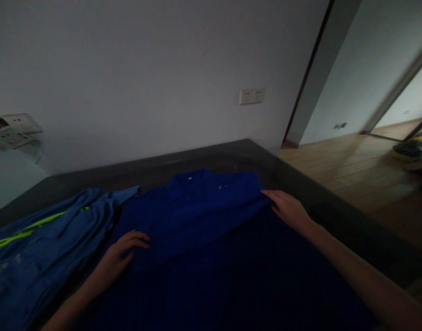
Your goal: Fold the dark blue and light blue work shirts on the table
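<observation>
A dark blue collared shirt (193, 220) lies spread on a dark table, its collar toward the wall and small pale print near the collar. Its lower part falls into deep shadow. On the shirt's left side rests my left hand (124, 250), fingers slightly bent and thumb apart, gripping nothing that shows. At the right shoulder edge, my right hand (288, 207) pinches the shirt's cloth between fingertips and thumb. Left of the shirt is a crumpled lighter blue garment (59, 239) with bright yellow-green stripes, close to my left forearm.
The dark table (231, 154) stands against a pale wall with a double socket (252, 96). Another socket panel (16, 128) is on the wall at far left. Beyond the table's right edge lies a wooden floor (348, 161), with a blurred pile of things (415, 151) at far right.
</observation>
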Demonstrator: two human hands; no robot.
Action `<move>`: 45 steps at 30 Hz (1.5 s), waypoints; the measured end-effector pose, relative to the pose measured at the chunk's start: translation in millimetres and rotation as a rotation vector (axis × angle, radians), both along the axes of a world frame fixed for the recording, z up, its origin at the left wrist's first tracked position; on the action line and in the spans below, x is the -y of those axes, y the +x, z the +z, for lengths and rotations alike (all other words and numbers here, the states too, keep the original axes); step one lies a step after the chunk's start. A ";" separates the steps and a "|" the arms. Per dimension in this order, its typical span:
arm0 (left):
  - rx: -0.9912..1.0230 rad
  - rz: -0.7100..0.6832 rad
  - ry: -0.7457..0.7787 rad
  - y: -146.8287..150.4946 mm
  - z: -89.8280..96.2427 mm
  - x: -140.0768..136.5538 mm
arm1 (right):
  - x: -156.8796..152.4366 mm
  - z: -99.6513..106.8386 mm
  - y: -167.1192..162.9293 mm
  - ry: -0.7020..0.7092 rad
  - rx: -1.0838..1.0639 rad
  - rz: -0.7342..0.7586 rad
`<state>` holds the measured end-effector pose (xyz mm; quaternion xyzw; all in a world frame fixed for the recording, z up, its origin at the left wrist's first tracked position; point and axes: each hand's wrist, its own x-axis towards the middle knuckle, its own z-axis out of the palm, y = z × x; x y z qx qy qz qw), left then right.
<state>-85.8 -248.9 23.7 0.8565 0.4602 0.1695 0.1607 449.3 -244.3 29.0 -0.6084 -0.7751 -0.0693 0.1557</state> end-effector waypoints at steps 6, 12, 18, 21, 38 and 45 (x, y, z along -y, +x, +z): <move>-0.112 -0.062 0.015 -10.1 24.4 -26.0 | 4.3 -8.9 32.0 -0.105 -0.174 -0.014; 0.063 0.043 0.138 89.5 88.6 -68.6 | 6.6 -4.7 39.7 -0.160 -0.387 0.057; 0.228 -0.235 -0.022 272.4 90.3 -122.0 | 14.3 -0.3 33.3 -0.255 -0.413 -0.104; 0.160 -0.265 -0.017 349.7 62.2 -153.1 | 18.7 5.6 32.8 -0.234 -0.379 -0.154; -0.211 0.049 -0.079 441.1 -11.1 -210.4 | 21.0 17.5 25.2 -0.333 -0.242 -0.268; -0.204 0.030 -0.040 442.6 -12.9 -212.6 | 20.5 14.3 25.7 -0.296 -0.239 -0.166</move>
